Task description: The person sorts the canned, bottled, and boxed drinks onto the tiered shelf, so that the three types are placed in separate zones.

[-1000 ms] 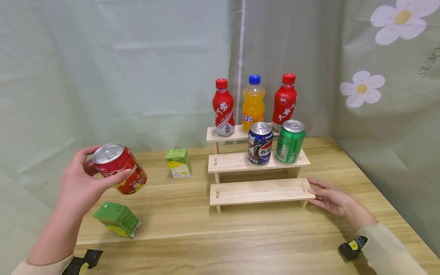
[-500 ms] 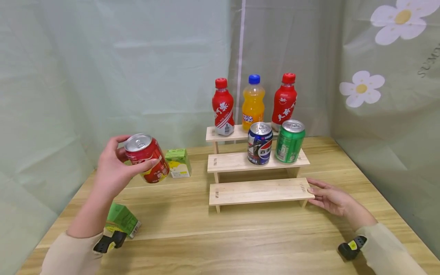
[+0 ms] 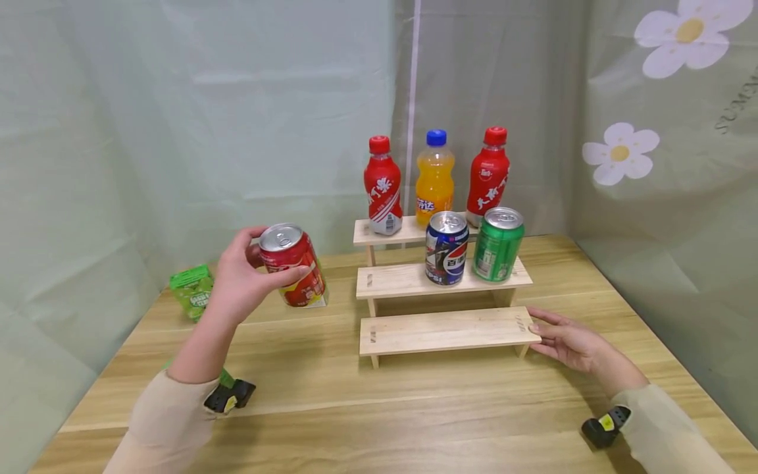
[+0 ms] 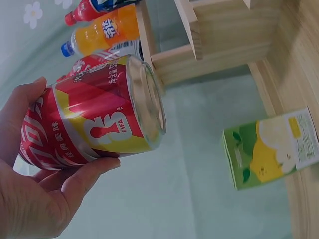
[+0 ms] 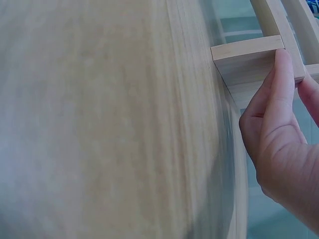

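Observation:
My left hand (image 3: pixel 245 280) grips a red soda can (image 3: pixel 296 263), lifted above the table and slightly tilted. In the left wrist view, thumb and fingers wrap the can's top half and its metal base faces away. On the right, my right hand (image 3: pixel 568 342) pinches the end of the lowest step of a three-step wooden display rack (image 3: pixel 444 331), thumb on top, fingers below. A blue Pepsi can (image 3: pixel 447 250) and a green can (image 3: pixel 499 245) stand on the middle step. Two red bottles (image 3: pixel 382 187) and an orange soda bottle (image 3: pixel 435 181) line the top step.
A green-and-yellow juice box (image 4: pixel 271 149) stands behind the held can, mostly hidden in the head view. Another green carton (image 3: pixel 194 289) stands at the back left. My left forearm nearly covers a third green carton (image 3: pixel 227 378). Curtains hang behind and beside the wooden table (image 3: pixel 414 415).
My left hand has carried the red soda can rightward toward the rack, now in front of the juice box. The back-left carton has come into view. My right hand stays on the rack.

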Tool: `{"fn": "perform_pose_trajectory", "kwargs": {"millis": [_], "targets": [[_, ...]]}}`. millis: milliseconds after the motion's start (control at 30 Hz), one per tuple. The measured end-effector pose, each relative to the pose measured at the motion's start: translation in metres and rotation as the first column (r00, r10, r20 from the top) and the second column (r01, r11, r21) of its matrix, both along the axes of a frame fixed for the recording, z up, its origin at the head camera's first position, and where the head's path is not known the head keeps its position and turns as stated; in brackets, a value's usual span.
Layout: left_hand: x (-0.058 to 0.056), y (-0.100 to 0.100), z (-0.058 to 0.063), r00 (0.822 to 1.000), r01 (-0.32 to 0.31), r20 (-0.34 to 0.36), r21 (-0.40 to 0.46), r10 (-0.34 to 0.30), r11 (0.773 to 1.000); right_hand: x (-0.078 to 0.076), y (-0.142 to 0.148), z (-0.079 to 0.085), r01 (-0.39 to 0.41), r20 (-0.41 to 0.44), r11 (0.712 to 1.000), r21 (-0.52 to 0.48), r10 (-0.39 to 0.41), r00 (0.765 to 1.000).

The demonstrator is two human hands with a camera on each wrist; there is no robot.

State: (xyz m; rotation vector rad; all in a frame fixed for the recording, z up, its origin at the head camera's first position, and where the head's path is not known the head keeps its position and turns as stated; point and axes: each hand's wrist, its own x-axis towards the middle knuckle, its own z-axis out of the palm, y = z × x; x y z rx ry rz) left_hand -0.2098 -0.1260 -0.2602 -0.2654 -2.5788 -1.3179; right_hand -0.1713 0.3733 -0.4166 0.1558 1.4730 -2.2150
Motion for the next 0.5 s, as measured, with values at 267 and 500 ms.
{"fn": "perform_pose_trajectory", "kwargs": {"millis": [267, 500], "targets": [[-0.016, 0.023, -0.007, 0.998, 0.058, 0.021, 0.05, -0.059, 0.997, -0.001, 0.001, -0.001, 0.004, 0.003, 1.0, -0.004, -0.004, 1.0], [-0.03, 0.043, -0.016, 0.995, 0.102, 0.015, 0.074, -0.104, 0.992, -0.001, 0.001, -0.001, -0.012, -0.012, 1.0, -0.022, 0.012, 1.0]]}}
